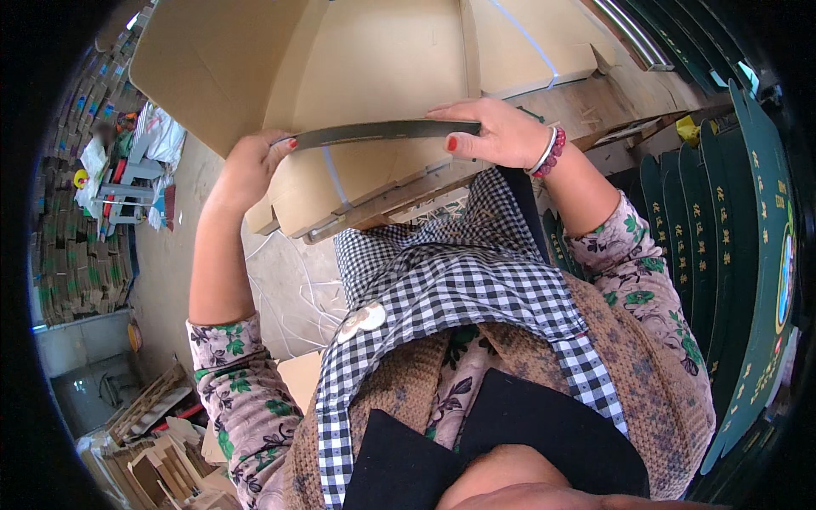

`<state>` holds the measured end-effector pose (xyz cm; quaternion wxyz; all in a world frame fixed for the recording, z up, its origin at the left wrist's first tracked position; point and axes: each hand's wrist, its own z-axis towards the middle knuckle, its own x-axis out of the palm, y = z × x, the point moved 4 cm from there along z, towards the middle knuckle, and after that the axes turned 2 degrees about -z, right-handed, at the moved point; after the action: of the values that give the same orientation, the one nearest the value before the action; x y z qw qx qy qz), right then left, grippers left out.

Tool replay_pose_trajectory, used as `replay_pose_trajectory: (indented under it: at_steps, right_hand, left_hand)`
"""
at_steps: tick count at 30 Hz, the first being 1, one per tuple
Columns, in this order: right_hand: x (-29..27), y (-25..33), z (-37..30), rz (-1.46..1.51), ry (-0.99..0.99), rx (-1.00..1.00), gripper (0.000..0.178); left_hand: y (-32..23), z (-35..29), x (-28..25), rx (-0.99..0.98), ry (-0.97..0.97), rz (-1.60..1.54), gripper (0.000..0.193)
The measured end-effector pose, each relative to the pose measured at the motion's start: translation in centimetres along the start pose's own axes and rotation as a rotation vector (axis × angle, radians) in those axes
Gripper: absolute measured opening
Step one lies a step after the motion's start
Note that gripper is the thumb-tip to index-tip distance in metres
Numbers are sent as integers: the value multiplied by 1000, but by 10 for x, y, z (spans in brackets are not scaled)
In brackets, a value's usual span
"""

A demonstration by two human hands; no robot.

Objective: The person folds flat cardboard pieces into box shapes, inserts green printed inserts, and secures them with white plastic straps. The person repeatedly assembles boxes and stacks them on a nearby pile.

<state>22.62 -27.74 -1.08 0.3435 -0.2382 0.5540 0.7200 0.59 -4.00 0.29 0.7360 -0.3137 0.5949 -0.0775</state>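
Observation:
In front of me stands a partly folded cardboard box, brown on its inner faces. A dark green strip runs along its near edge, bowed slightly upward. At the strip's left end my left hand is closed, thumb over the edge. My right hand grips the right end, with the thumb on the near side and the fingers over the top. Beneath the box lies flat brown cardboard crossed by a pale blue strap, on a wooden surface.
Dark green printed cardboard sheets stand in rows at my right. Stacked flattened cardboard fills the far left, near white plastic bags. White strapping strips lie loose on the floor. More cardboard pieces are at lower left.

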Motion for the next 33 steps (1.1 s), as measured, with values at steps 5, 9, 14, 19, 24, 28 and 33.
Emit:
replay_pose_trajectory:
  at_steps: [5, 9, 14, 19, 24, 28, 33]
  right_hand:
    - [-1, 2, 5, 94, -102, 204, 50]
    - [-3, -20, 4, 141, -423, 249, 40]
    - [-9, -37, 0, 231, -563, 424, 44]
    - [-5, -13, 7, -294, -684, 435, 73]
    - [-5, -5, 14, -919, -726, 42, 42]
    - [14, 7, 17, -510, -75, -95, 15]
    - [32, -5, 25, -524, 398, 63, 19]
  left_hand:
    - [-11, 5, -4, -1, 77, 66, 32]
    - [-27, 14, -7, -77, 180, 58, 31]
    - [-28, 27, -2, -361, 181, -289, 41]
    - [-23, 52, 20, -182, -54, 219, 31]
    - [-58, 14, 61, 255, -380, 238, 23]
    - [-54, -3, 63, 127, -185, 384, 18]
    - [-21, 19, 69, -46, 326, 377, 15]
